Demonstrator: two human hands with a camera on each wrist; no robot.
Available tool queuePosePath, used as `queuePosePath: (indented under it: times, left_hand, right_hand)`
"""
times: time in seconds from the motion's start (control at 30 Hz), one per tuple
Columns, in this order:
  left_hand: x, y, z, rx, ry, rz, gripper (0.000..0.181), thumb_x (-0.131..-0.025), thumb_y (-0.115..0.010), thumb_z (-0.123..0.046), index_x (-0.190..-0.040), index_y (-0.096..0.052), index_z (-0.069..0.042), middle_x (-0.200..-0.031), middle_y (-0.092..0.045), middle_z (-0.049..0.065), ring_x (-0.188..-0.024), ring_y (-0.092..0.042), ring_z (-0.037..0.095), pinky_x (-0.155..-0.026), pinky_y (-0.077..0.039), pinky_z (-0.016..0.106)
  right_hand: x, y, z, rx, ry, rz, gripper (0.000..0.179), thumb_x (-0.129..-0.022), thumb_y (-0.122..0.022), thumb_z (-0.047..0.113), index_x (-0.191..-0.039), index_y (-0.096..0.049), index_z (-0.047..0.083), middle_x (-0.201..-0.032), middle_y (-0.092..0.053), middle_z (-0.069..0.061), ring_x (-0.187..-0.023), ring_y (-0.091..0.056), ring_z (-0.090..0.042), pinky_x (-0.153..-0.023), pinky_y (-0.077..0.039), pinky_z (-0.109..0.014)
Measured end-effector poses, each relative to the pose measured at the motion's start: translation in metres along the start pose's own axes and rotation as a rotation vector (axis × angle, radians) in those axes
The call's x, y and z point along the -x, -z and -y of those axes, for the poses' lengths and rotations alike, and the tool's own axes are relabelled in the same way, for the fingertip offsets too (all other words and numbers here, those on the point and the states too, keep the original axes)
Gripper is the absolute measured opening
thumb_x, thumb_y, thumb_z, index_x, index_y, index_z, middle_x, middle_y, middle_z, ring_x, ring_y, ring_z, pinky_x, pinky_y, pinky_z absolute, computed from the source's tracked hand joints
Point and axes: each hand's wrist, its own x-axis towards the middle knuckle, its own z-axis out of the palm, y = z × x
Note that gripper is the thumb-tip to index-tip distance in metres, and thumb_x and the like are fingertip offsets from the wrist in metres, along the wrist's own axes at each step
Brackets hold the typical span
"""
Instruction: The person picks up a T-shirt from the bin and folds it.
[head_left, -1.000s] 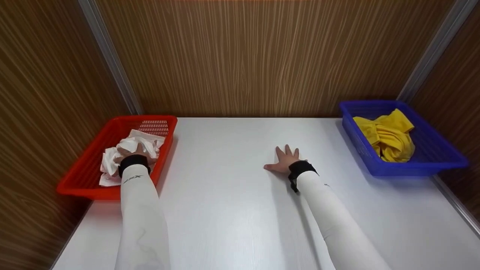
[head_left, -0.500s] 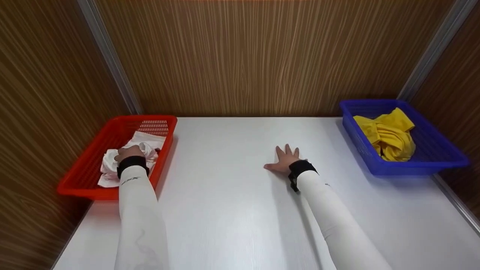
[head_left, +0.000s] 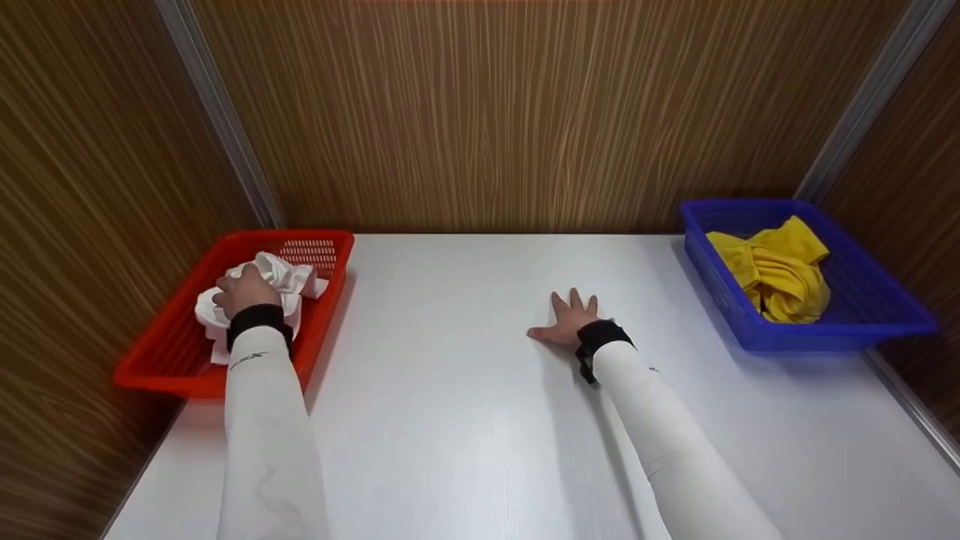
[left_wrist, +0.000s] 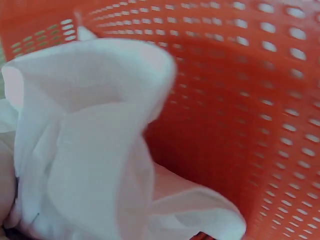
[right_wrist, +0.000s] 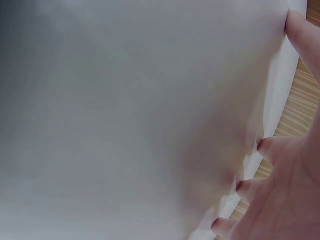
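Left hand [head_left: 249, 292] clamped on white cloth [head_left: 282, 274], red basket [head_left: 325, 327] at left, right hand [head_left: 568, 325] fingers apart, on white table [head_left: 435, 375].

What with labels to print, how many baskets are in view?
2: a red basket on the left, with white cloth in it, and a blue basket on the right, with yellow cloth. None seems hidden.

thumb of the left hand [head_left: 247, 291] out of sight overhead, perhaps behind the white cloth [head_left: 283, 274]
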Motion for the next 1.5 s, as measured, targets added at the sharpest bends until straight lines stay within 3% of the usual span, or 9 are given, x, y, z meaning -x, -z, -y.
queuePosePath:
  times: [0.17, 0.33, 0.47, 0.67, 0.77, 0.93, 1.1, 1.3, 1.5]
  left_hand:
    - [-0.004, 0.011, -0.01, 0.109, -0.004, -0.078, 0.057, -0.094, -0.049, 0.0, -0.15, -0.041, 0.001, -0.155, -0.024, 0.044, -0.139, -0.028, 0.062, -0.113, -0.032, 0.068]
    - [-0.004, 0.017, -0.028, 0.224, -0.054, -0.266, 0.047, -0.091, -0.058, -0.001, -0.137, -0.049, 0.001, -0.148, -0.034, 0.04, -0.131, -0.038, 0.061, -0.108, -0.037, 0.065]
    - [-0.001, 0.026, -0.047, 0.34, -0.096, -0.368, 0.04, -0.09, -0.065, -0.002, -0.128, -0.052, 0.0, -0.144, -0.038, 0.036, -0.129, -0.042, 0.058, -0.11, -0.037, 0.06]
    - [0.001, 0.041, -0.077, 0.482, -0.21, -0.522, 0.034, -0.086, -0.07, -0.002, -0.116, -0.054, 0.001, -0.137, -0.044, 0.029, -0.137, -0.041, 0.045, -0.118, -0.031, 0.048]
    - [0.005, 0.048, -0.095, 0.555, -0.269, -0.559, 0.035, -0.084, -0.071, -0.001, -0.115, -0.054, 0.002, -0.14, -0.043, 0.025, -0.138, -0.042, 0.039, -0.118, -0.033, 0.041]
    - [0.017, 0.05, -0.125, 0.663, -0.33, -0.542, 0.038, -0.085, -0.071, -0.002, -0.118, -0.052, 0.001, -0.141, -0.043, 0.02, -0.135, -0.044, 0.032, -0.112, -0.038, 0.032]
    - [0.032, 0.036, -0.155, 0.712, -0.403, -0.482, 0.042, -0.086, -0.072, -0.003, -0.124, -0.054, -0.003, -0.135, -0.044, 0.019, -0.128, -0.048, 0.03, -0.107, -0.04, 0.033]
    - [0.058, -0.003, -0.185, 0.761, -0.523, -0.412, 0.046, -0.086, -0.074, -0.004, -0.129, -0.057, -0.004, -0.125, -0.046, 0.021, -0.119, -0.051, 0.031, -0.103, -0.043, 0.038]
    - [0.084, -0.054, -0.198, 0.786, -0.545, -0.318, 0.043, -0.086, -0.074, -0.006, -0.125, -0.057, -0.003, -0.119, -0.048, 0.021, -0.115, -0.051, 0.034, -0.101, -0.044, 0.042]
  right_hand:
    - [-0.008, -0.003, -0.005, 0.009, 0.01, -0.002, 0.107, -0.091, -0.057, 0.072, -0.167, -0.009, 0.015, -0.171, 0.007, -0.025, -0.153, 0.011, -0.059, -0.11, -0.008, -0.087]
    - [-0.018, -0.006, -0.011, 0.003, 0.016, -0.011, 0.109, -0.089, -0.059, 0.073, -0.166, -0.01, 0.014, -0.171, 0.007, -0.025, -0.152, 0.01, -0.06, -0.109, -0.008, -0.087]
    - [-0.02, -0.007, -0.012, -0.019, 0.009, -0.004, 0.109, -0.089, -0.061, 0.072, -0.166, -0.01, 0.014, -0.171, 0.008, -0.025, -0.152, 0.013, -0.06, -0.108, -0.005, -0.088]
    - [-0.016, -0.005, -0.01, -0.001, 0.004, -0.006, 0.108, -0.09, -0.059, 0.072, -0.167, -0.009, 0.015, -0.171, 0.008, -0.025, -0.152, 0.012, -0.06, -0.108, -0.006, -0.088]
    - [-0.014, -0.003, -0.009, -0.001, 0.002, -0.012, 0.108, -0.09, -0.059, 0.072, -0.167, -0.009, 0.015, -0.171, 0.007, -0.025, -0.152, 0.011, -0.06, -0.109, -0.007, -0.088]
    - [-0.017, -0.005, -0.012, -0.006, 0.005, -0.01, 0.109, -0.089, -0.06, 0.073, -0.167, -0.009, 0.015, -0.171, 0.007, -0.025, -0.152, 0.011, -0.06, -0.109, -0.007, -0.088]
    - [-0.022, -0.009, -0.014, 0.008, 0.001, -0.009, 0.11, -0.088, -0.059, 0.075, -0.167, -0.009, 0.016, -0.171, 0.007, -0.025, -0.152, 0.01, -0.06, -0.108, -0.008, -0.089]
    - [-0.019, -0.008, -0.011, -0.004, -0.014, 0.007, 0.109, -0.089, -0.06, 0.073, -0.167, -0.008, 0.017, -0.172, 0.009, -0.023, -0.153, 0.013, -0.058, -0.108, -0.007, -0.088]
    - [-0.012, -0.004, -0.006, -0.009, -0.019, 0.001, 0.107, -0.089, -0.059, 0.073, -0.167, -0.01, 0.018, -0.172, 0.007, -0.022, -0.154, 0.011, -0.056, -0.11, -0.007, -0.087]
